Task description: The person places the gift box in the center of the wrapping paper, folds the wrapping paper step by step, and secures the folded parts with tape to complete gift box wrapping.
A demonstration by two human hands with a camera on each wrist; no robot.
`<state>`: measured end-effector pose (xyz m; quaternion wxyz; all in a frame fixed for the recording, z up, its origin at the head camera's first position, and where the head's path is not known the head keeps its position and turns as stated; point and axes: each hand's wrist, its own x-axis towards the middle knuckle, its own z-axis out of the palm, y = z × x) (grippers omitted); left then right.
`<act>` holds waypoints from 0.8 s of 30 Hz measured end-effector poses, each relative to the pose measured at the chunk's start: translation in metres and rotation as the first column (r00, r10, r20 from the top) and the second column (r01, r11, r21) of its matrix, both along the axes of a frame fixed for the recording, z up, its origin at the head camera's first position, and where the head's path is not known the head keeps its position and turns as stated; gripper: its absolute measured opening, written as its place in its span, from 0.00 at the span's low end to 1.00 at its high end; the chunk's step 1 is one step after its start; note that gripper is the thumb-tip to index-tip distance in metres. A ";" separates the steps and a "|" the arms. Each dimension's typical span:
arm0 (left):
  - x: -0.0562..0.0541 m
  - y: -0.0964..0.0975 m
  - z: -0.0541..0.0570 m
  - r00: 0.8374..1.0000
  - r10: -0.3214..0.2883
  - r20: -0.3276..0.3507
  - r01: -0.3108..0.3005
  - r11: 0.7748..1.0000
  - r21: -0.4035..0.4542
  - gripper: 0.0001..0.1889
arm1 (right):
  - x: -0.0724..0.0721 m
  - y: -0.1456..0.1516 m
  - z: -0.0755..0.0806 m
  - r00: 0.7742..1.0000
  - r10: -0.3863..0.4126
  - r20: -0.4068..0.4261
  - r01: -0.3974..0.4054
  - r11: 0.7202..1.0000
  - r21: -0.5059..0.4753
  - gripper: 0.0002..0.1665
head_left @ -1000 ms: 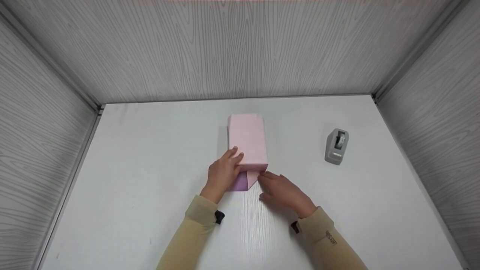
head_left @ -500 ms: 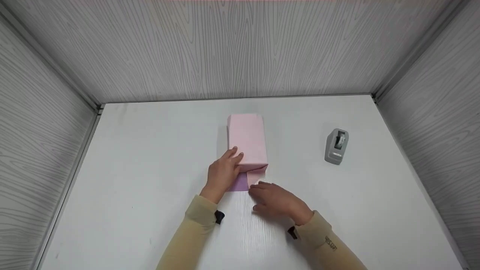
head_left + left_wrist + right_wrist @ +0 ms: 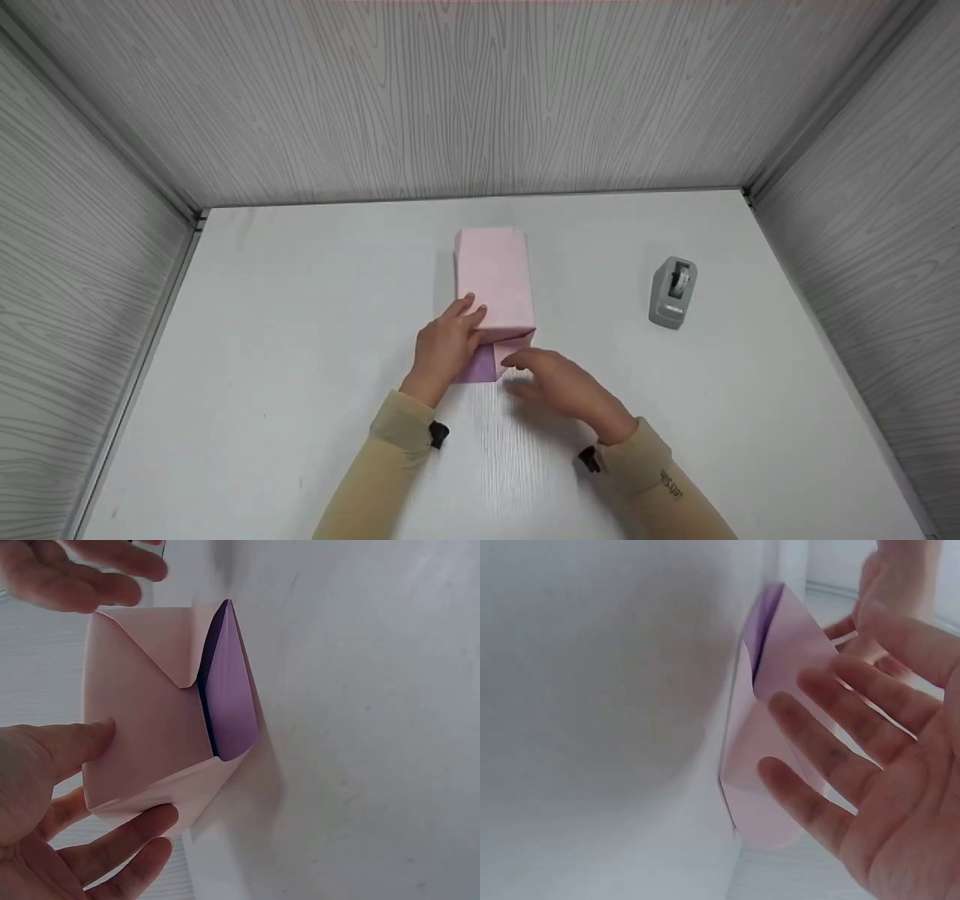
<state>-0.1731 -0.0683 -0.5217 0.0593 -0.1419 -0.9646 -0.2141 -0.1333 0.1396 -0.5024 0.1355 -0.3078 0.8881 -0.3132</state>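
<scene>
A box wrapped in pink paper [image 3: 495, 277] lies lengthwise in the middle of the table. My left hand [image 3: 442, 349] grips its near left corner; in the left wrist view the thumb [image 3: 101, 736] presses the end face while other fingers lie along the side. From that end juts a paper flap with a purple inside [image 3: 231, 705]. A pink side fold [image 3: 157, 641] is tucked over the end face. Beside the near right corner hovers my right hand [image 3: 566, 386], fingers spread and fairly straight in the right wrist view, close over the folded paper [image 3: 761, 742].
A grey tape dispenser [image 3: 673, 292] with a roll in it stands to the right on the white table [image 3: 300, 300]. Grey wood-grain panels [image 3: 480, 97] rise at the back and on both sides.
My right hand slid from the fold's right edge toward the flap's near tip, then lifted and moved back up beside the box end. The left hand and box stay put.
</scene>
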 end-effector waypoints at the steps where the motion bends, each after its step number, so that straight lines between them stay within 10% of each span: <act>1: 0.000 0.000 0.000 1.000 0.000 0.001 0.000 1.000 0.000 0.22 | -0.003 0.002 0.001 0.999 -0.032 -0.029 0.031 0.999 -0.021 0.21; 11: -0.001 -0.001 -0.004 0.998 -0.016 -0.067 0.014 1.000 -0.024 0.22 | -0.027 0.004 -0.001 0.872 -0.195 -0.448 0.218 0.976 -0.001 0.26; 19: 0.000 0.000 -0.001 1.000 -0.005 -0.012 0.005 1.000 -0.015 0.22 | -0.035 -0.002 -0.009 0.918 -0.143 -0.369 0.171 0.984 0.045 0.41; 24: 0.000 -0.001 -0.002 1.000 -0.002 -0.016 0.002 1.000 -0.003 0.22 | -0.042 -0.005 -0.016 0.897 -0.137 -0.419 0.168 0.985 0.037 0.38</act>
